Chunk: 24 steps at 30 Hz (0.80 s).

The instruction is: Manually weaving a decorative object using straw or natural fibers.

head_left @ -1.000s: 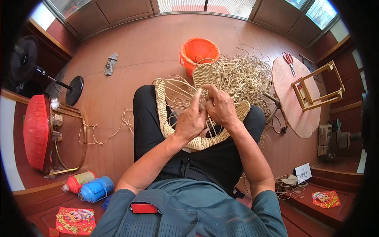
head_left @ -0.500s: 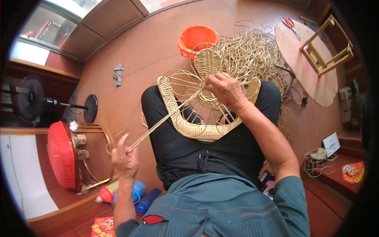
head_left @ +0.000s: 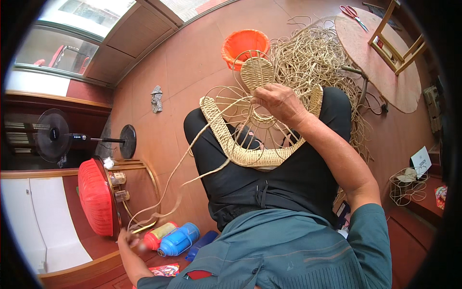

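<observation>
Across my lap lies a half-woven piece (head_left: 250, 157): a thick U-shaped straw-coloured band joined by thin spokes to a small ring in the middle. An oval woven panel (head_left: 257, 73) with a wire hoop around it extends from its far side. My right hand (head_left: 279, 102) is closed at the near end of this oval, pinching cord against the spokes; the fingertips are partly hidden. From there a straw-coloured cord (head_left: 188, 149) sags in loose loops over my left thigh toward my left hand (head_left: 126, 237). That hand, low at the far left and partly blurred, appears closed on the cord.
Beyond the work stand an orange bucket (head_left: 244, 45) and a large heap of loose cord (head_left: 310, 62). Red-handled scissors (head_left: 353, 17) rest on a round board (head_left: 351, 43) beside a small wooden frame (head_left: 402, 55). At left are a fan (head_left: 54, 135) and a blue flask (head_left: 178, 239).
My left hand has swung down and outward to the left. The cord, taut before, now hangs in slack loops. My right hand remains at the oval's near end; the whole view has shifted slightly.
</observation>
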Each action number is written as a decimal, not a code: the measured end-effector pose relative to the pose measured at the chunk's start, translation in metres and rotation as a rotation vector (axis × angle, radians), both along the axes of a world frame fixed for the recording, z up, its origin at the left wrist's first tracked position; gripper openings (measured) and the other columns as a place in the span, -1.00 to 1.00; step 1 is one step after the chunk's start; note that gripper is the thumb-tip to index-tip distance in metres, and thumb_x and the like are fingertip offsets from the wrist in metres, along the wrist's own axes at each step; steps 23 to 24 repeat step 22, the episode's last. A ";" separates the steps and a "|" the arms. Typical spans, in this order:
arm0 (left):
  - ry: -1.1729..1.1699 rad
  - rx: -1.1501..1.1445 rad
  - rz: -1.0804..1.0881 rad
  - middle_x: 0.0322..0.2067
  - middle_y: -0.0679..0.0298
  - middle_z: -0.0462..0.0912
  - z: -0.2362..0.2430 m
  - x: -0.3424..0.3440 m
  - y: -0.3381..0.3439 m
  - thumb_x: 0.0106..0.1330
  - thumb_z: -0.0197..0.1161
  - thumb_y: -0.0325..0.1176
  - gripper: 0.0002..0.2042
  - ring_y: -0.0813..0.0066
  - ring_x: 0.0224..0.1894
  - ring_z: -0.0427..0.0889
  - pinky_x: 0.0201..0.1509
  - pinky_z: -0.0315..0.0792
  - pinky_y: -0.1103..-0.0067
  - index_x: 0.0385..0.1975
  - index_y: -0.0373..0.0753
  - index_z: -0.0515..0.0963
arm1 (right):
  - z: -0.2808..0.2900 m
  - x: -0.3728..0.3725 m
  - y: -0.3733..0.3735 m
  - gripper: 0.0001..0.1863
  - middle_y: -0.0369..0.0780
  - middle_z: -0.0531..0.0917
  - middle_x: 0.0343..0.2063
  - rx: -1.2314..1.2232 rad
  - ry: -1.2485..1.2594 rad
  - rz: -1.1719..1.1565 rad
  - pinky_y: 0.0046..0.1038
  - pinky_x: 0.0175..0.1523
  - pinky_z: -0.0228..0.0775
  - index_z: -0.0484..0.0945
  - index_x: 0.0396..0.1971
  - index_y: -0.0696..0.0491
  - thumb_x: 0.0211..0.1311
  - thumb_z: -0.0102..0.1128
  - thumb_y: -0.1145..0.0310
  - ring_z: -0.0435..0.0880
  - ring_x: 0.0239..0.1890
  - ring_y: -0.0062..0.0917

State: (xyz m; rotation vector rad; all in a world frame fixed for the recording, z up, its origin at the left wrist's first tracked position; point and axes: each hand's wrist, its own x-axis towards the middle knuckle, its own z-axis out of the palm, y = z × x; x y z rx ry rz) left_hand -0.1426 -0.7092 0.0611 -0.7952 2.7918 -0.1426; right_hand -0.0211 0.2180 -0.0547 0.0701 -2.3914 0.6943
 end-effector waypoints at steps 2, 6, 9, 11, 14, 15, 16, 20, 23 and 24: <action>-0.353 0.019 -0.527 0.18 -0.13 0.71 -0.033 -0.036 0.182 0.17 0.54 -0.23 -0.31 -0.12 0.23 0.69 0.33 0.53 0.26 0.32 -0.37 0.54 | -0.002 0.004 0.000 -0.79 -0.19 0.62 -0.41 0.034 -0.033 -0.042 -0.20 -0.15 0.57 0.60 -0.23 0.01 0.42 0.36 0.20 0.70 -0.28 -0.22; 0.219 0.723 -0.769 0.11 0.00 0.74 -0.030 0.017 0.478 0.42 0.32 -0.47 -0.54 0.24 0.21 0.73 0.25 0.59 0.33 0.32 -0.22 0.55 | 0.005 0.000 -0.008 -0.79 -0.16 0.67 -0.42 -0.017 0.039 -0.056 -0.17 -0.14 0.56 0.61 -0.26 0.03 0.42 0.37 0.22 0.70 -0.30 -0.16; 0.262 0.877 -1.175 0.03 -0.01 0.70 -0.045 0.072 0.600 0.41 0.37 -0.39 -0.53 0.16 0.02 0.72 0.15 0.60 0.32 0.31 -0.27 0.51 | 0.009 0.002 -0.012 -0.81 -0.15 0.72 -0.38 -0.096 -0.009 -0.065 -0.18 -0.10 0.57 0.63 -0.26 0.03 0.41 0.38 0.23 0.74 -0.26 -0.16; 0.275 0.905 -1.221 0.04 -0.05 0.68 -0.059 0.093 0.635 0.39 0.40 -0.36 -0.47 0.10 -0.03 0.72 0.08 0.61 0.32 0.34 -0.28 0.46 | 0.005 0.003 -0.013 -0.82 -0.16 0.75 -0.35 -0.097 -0.022 -0.113 -0.21 -0.09 0.58 0.65 -0.21 0.01 0.39 0.41 0.23 0.76 -0.24 -0.17; 0.309 1.059 -1.114 -0.14 0.04 0.72 -0.075 0.113 0.647 0.47 0.34 -0.35 -0.59 0.29 -0.25 0.73 -0.13 0.61 0.40 0.29 -0.23 0.54 | 0.008 0.001 -0.021 -0.79 -0.18 0.70 -0.43 -0.169 0.025 -0.111 -0.23 -0.15 0.56 0.64 -0.16 -0.01 0.38 0.43 0.22 0.74 -0.31 -0.22; 0.119 1.085 -0.962 -0.15 0.00 0.74 -0.071 0.113 0.640 0.52 0.29 -0.35 -0.67 0.15 -0.19 0.76 -0.08 0.62 0.33 0.22 -0.22 0.58 | 0.011 0.001 -0.020 -0.78 -0.19 0.62 -0.51 -0.168 -0.029 -0.137 -0.23 -0.23 0.51 0.63 -0.12 -0.02 0.40 0.40 0.20 0.69 -0.39 -0.27; -0.068 1.096 -0.807 -0.16 -0.04 0.76 -0.065 0.113 0.632 0.56 0.24 -0.35 -0.75 0.01 -0.13 0.80 -0.04 0.64 0.26 0.15 -0.21 0.63 | 0.012 0.001 -0.019 -0.78 -0.19 0.62 -0.51 -0.182 -0.029 -0.143 -0.23 -0.23 0.51 0.63 -0.12 -0.02 0.40 0.40 0.20 0.69 -0.39 -0.27; 0.436 0.816 -0.964 -0.25 0.13 0.81 -0.070 0.062 0.530 0.65 0.16 -0.28 -0.76 0.42 -0.23 0.78 -0.09 0.61 0.45 0.03 -0.22 0.74 | 0.005 0.001 -0.017 -0.78 -0.21 0.59 -0.54 -0.200 -0.012 -0.180 -0.23 -0.26 0.49 0.63 -0.12 -0.02 0.44 0.36 0.17 0.66 -0.43 -0.32; 0.469 0.644 -0.859 -0.15 0.16 0.84 -0.079 0.006 0.439 0.63 0.21 -0.23 -0.74 0.40 -0.10 0.79 0.06 0.60 0.49 0.05 -0.20 0.75 | -0.002 0.000 -0.015 -0.75 -0.19 0.67 -0.47 -0.206 -0.004 -0.164 -0.18 -0.21 0.51 0.61 -0.13 -0.01 0.42 0.38 0.15 0.72 -0.36 -0.31; 0.469 0.644 -0.859 -0.15 0.16 0.84 -0.079 0.006 0.439 0.63 0.21 -0.23 -0.74 0.40 -0.10 0.79 0.06 0.60 0.49 0.05 -0.20 0.75 | -0.002 0.000 -0.015 -0.75 -0.19 0.67 -0.47 -0.206 -0.004 -0.164 -0.18 -0.21 0.51 0.61 -0.13 -0.01 0.42 0.38 0.15 0.72 -0.36 -0.31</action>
